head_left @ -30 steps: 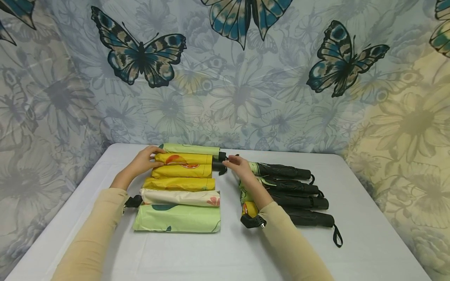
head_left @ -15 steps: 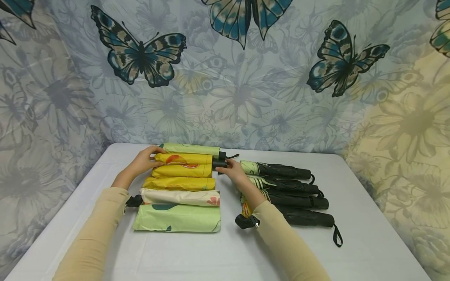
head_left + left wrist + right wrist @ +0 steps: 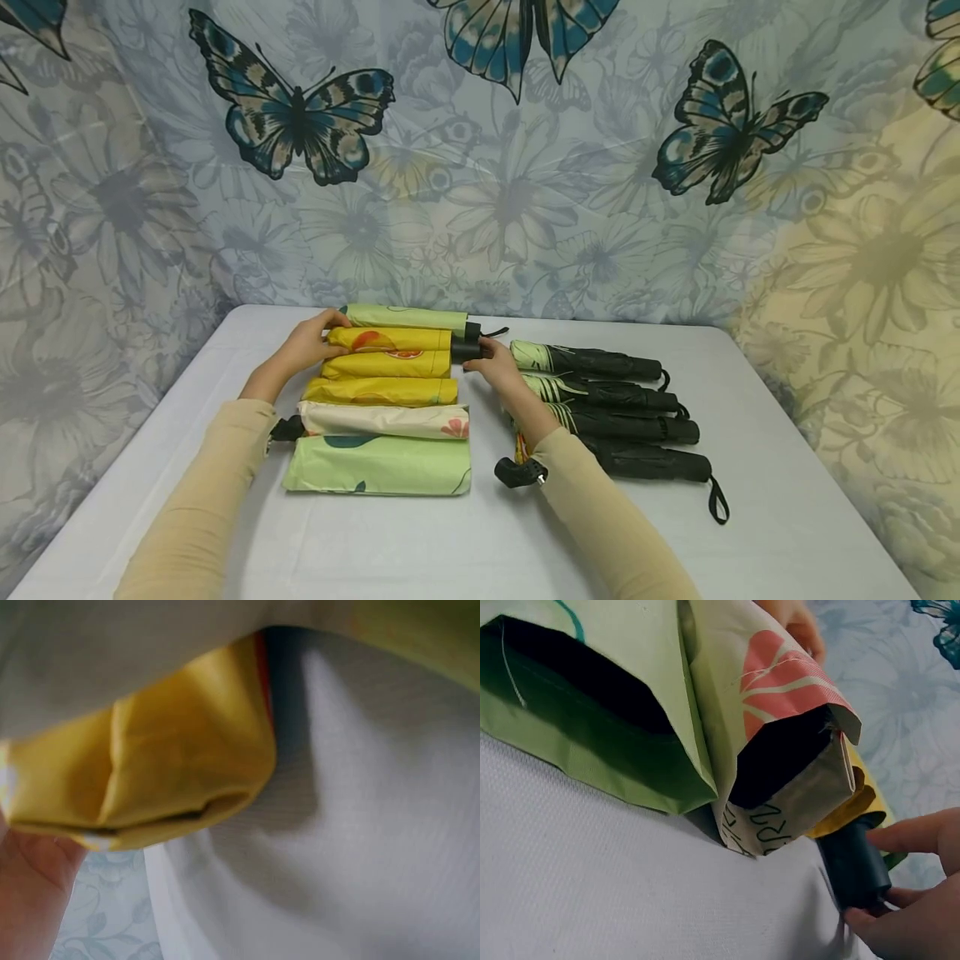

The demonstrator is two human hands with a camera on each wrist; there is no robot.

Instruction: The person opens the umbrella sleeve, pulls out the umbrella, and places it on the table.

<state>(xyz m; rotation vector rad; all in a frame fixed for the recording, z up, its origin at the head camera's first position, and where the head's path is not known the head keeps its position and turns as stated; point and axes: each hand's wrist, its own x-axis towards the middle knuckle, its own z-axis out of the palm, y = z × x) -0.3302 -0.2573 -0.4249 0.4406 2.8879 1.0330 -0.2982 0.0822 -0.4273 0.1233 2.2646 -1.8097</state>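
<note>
A folded umbrella in a yellow fruit-print sleeve lies across the table's far left half, its black handle sticking out to the right. My left hand grips the sleeve's left end, thumb on the near side and fingers on the far side. At the other end my right hand holds the black handle between thumb and fingers, as the right wrist view shows. In the left wrist view the yellow sleeve end fills the upper left, and much of the hand is hidden.
Nearer lie two more yellow sleeves, a cream sleeve and a wide green sleeve; a light green umbrella lies behind. Several black folded umbrellas lie to the right. A curved black handle shows by the right forearm.
My right hand has moved slightly left and nearer, onto the black handle, uncovering the strap of the light green umbrella behind. My left hand stays at the sleeve's end.
</note>
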